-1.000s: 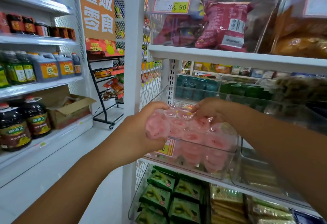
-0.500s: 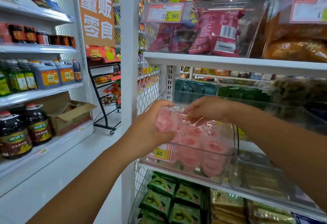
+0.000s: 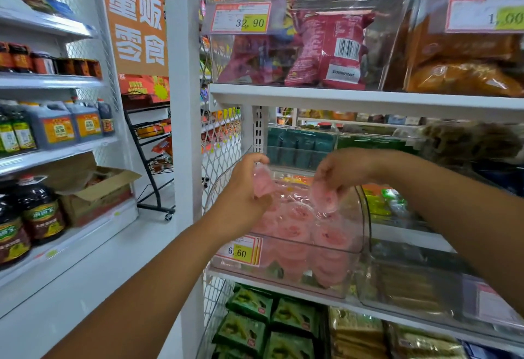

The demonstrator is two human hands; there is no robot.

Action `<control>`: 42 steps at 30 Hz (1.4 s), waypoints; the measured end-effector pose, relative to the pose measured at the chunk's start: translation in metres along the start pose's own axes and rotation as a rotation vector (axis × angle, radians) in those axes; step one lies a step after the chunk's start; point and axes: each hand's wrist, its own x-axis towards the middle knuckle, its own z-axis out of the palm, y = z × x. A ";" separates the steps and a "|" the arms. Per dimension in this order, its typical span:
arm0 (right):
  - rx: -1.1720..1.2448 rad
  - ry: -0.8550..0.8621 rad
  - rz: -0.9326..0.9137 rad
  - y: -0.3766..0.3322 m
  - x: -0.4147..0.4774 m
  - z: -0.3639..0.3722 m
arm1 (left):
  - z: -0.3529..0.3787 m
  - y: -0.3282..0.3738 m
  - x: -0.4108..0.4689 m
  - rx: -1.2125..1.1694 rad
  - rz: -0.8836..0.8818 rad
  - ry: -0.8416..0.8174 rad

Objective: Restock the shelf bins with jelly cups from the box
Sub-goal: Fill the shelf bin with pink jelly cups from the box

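**Jelly cup in each hand, over the clear bin**

From my remote seat, I saw both arms reaching in from the bottom of the view toward the middle shelf. My left hand sat at the bin's 9 o'clock, with fingers and thumb curled round one pink jelly cup, which it held above the left rim. My right hand hung at the bin's 12 o'clock. Its fingertips pinched a second cup from above, just over the pile.

That pile of pink cups filled the bin almost to its front wall. A yellow price tag reading 6.60 was stuck on the front at 7 o'clock. The bin stood on the white shelf, touching another clear bin on its 3 o'clock side.

Green packets lay on the shelf below, at 6 o'clock. Red snack bags stood on the shelf above, at 12 o'clock. Well apart at 9 o'clock, an open cardboard box rested beside dark bottles.
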 end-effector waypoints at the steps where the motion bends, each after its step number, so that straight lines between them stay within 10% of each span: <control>1: -0.100 -0.017 0.001 0.000 0.002 -0.001 | -0.002 -0.004 0.000 0.012 -0.011 -0.008; 6: -0.568 -0.192 0.005 -0.008 0.017 0.016 | -0.002 -0.024 -0.003 0.072 -0.007 0.027; 14: -0.634 -0.256 0.032 -0.007 0.024 0.022 | 0.006 -0.035 -0.010 0.056 0.096 0.131; 23: 0.634 -0.273 0.057 -0.043 0.018 0.028 | 0.006 -0.023 -0.015 0.289 0.065 0.145; 33: 0.753 0.165 0.203 -0.053 0.063 0.036 | -0.015 -0.017 -0.035 0.637 0.127 -0.384; 42: 0.584 0.158 0.263 -0.070 0.102 0.075 | -0.011 -0.028 -0.036 0.740 0.098 -0.390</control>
